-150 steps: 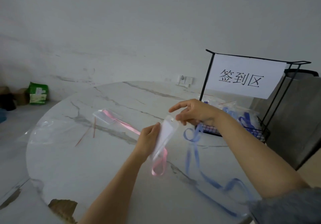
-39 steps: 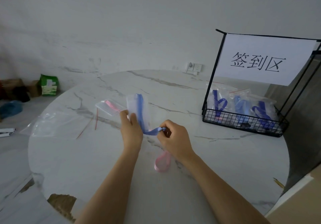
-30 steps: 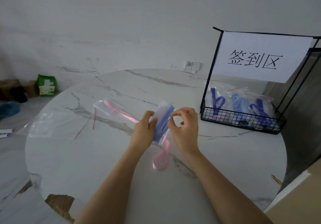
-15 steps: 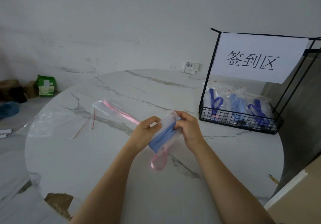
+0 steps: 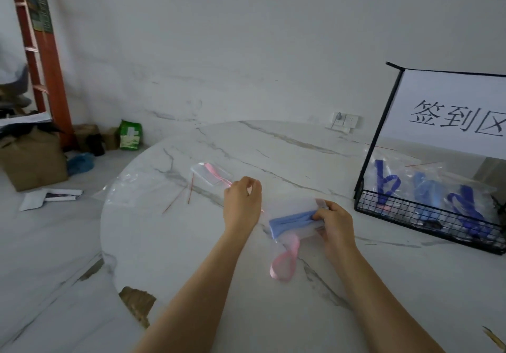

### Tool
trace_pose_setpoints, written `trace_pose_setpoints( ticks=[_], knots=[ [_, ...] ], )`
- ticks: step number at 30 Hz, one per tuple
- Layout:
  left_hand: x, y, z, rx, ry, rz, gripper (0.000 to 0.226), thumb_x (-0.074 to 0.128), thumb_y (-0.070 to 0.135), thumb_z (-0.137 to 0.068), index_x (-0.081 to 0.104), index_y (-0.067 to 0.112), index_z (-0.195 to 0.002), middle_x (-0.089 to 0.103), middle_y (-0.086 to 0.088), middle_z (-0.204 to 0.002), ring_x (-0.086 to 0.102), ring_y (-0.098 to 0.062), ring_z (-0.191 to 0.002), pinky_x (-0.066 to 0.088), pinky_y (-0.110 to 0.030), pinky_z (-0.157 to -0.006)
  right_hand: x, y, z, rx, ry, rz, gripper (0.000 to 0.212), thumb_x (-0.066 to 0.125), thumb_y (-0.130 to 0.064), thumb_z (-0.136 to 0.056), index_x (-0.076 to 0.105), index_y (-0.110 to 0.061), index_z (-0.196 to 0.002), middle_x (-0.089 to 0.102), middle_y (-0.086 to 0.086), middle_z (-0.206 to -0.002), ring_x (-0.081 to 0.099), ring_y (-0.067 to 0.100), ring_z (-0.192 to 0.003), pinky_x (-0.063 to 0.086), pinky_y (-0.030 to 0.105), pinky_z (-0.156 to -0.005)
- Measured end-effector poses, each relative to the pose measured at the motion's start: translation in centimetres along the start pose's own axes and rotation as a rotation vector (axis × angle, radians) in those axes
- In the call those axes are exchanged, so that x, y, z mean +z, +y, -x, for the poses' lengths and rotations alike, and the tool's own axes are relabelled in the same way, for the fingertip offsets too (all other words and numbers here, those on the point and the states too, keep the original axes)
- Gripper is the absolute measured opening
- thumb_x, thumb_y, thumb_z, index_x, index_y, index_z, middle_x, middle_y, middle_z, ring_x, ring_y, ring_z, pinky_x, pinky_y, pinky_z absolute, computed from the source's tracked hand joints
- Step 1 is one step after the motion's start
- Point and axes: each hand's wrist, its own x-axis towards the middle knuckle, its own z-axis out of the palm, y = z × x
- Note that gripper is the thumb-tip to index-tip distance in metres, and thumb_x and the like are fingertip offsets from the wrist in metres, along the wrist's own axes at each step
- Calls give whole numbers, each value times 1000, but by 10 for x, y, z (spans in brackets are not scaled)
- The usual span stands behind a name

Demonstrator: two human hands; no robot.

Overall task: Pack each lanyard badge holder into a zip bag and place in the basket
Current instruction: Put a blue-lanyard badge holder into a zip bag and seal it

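My right hand [image 5: 332, 225] pinches the right end of a clear badge holder [image 5: 294, 207], with its blue lanyard [image 5: 291, 222] folded flat against it, just above the marble table [image 5: 191, 257]. My left hand [image 5: 242, 205] hovers to the left of it, fingers loosely curled, holding nothing I can see. A second badge holder [image 5: 209, 172] lies on the table behind my left hand; its pink lanyard [image 5: 284, 263] runs under my hands and loops towards me. Clear zip bags [image 5: 142, 191] with red seal lines lie at the table's left. The black wire basket [image 5: 427, 217] stands at the right.
The basket holds several bagged blue lanyards [image 5: 465, 205] under a white paper sign [image 5: 451, 117] on a black frame. Off the table's left edge, on the floor, are a cardboard box [image 5: 32, 158], a green packet [image 5: 130, 139] and a red ladder [image 5: 41, 51].
My left hand has let go of the badge holder and moved left. My right hand now holds the holder with the folded blue lanyard alone. The view has swung left.
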Motion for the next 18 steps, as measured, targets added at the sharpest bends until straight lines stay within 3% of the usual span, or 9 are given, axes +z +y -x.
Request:
trace_pose_setpoints(
  ticks=[3, 8, 11, 14, 18],
  knots=[
    [-11, 12, -12, 31, 39, -259, 31, 37, 25, -94, 61, 13, -110, 55, -6, -120, 37, -27, -119, 37, -32, -85, 1, 0, -1, -23, 13, -24, 20, 50, 12, -75, 59, -6, -77, 48, 6, -71, 43, 18, -63, 34, 26, -54],
    [-60, -4, -59, -76, -28, -671, 37, 35, 24, -93, 55, 17, -123, 48, -13, -128, 33, -32, -124, 35, -40, -96, 2, 0, 0, -45, 27, -51, 23, 49, 11, -77, 59, -3, -93, 48, 5, -72, 44, 18, -63, 35, 26, -54],
    [-101, -48, -77, -180, -44, -767, 36, 38, 23, -94, 53, 20, -126, 46, -11, -134, 32, -32, -127, 35, -41, -97, 4, 0, 1, -69, 15, -16, 17, 50, 10, -75, 55, -4, -82, 46, 7, -70, 40, 18, -62, 30, 27, -54],
    [-132, -93, -76, -210, -129, -873, 44, 40, 35, -95, 41, 20, -137, 39, -10, -142, 30, -30, -132, 32, -44, -103, 8, 1, 3, -84, -3, -7, 19, 50, 11, -74, 45, -5, -66, 37, 7, -65, 32, 16, -58, 25, 26, -53],
    [-142, -119, -66, -138, -106, -923, 38, 37, 38, -95, 53, 16, -120, 48, -9, -132, 41, -29, -122, 32, -42, -100, 11, 2, 7, -96, -17, 11, 21, 50, 12, -74, 44, -5, -64, 37, 4, -64, 31, 16, -58, 25, 26, -52]
  ],
)
